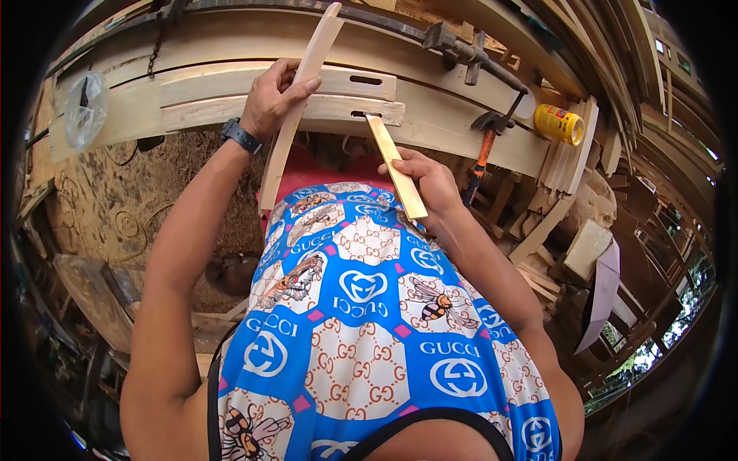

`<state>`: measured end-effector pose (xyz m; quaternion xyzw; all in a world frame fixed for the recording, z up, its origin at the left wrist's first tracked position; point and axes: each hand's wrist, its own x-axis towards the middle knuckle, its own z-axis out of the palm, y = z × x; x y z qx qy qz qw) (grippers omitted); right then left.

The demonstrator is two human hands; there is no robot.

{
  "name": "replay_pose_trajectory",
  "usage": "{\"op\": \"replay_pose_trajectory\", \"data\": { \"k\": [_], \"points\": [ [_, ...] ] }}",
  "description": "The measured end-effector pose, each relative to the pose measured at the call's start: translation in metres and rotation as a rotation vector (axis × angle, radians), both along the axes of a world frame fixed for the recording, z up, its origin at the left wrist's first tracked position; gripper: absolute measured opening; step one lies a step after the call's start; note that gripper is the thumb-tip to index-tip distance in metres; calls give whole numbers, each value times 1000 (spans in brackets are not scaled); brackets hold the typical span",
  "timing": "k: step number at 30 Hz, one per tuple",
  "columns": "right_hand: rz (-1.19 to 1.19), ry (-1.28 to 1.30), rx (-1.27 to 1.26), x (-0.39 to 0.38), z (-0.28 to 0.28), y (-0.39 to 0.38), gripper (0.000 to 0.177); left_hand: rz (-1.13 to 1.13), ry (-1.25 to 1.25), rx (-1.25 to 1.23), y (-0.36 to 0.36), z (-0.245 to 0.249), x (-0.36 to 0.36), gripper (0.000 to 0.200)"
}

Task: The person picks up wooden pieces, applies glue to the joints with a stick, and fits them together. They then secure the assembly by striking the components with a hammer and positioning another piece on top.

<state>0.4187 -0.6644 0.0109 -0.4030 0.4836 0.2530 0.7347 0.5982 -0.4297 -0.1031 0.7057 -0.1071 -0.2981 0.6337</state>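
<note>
My left hand [270,101], with a dark watch at the wrist, is wrapped round a long pale wooden slat [317,50] that stands slantwise across the bench. Beneath it lie two pale boards side by side, an upper slotted board [338,80] and a lower slotted board [338,110], each with an oblong slot near its right end. Pinched in my right hand [432,183] is a narrow yellowish wooden strip [393,161]. Its far tip meets the lower board right at the slot, and its near end points toward my body.
Along the bench's far side runs a metal bar clamp [469,55]. To the right are a hammer [484,150] with an orange handle and a yellow can [559,124]. A clear plastic bag [86,111] lies at the left. Stacked timber and offcuts [538,276] crowd the right side.
</note>
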Motion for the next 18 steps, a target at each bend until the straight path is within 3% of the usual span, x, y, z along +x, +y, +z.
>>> {"op": "replay_pose_trajectory", "data": {
  "k": [8, 10, 12, 15, 16, 18],
  "points": [
    [-96, -80, 22, -17, 26, -10, 47, 19, -1, -18, -2, 2, -6, 57],
    [20, -160, -77, -19, 27, -26, 47, -1, 7, -2, -3, 4, -7, 57],
    [147, -208, -272, -9, 34, -31, 44, -6, 8, -2, -3, 3, -6, 57],
    [868, -384, -989, 8, 26, -66, 37, -5, -1, -2, -3, 2, -7, 57],
    [867, -386, -992, 17, 23, -76, 37, -1, -9, -7, -4, 2, -7, 57],
    [1186, -597, -1394, 39, 20, -87, 42, 0, -10, 3, -3, 2, -3, 57]
  ]
}}
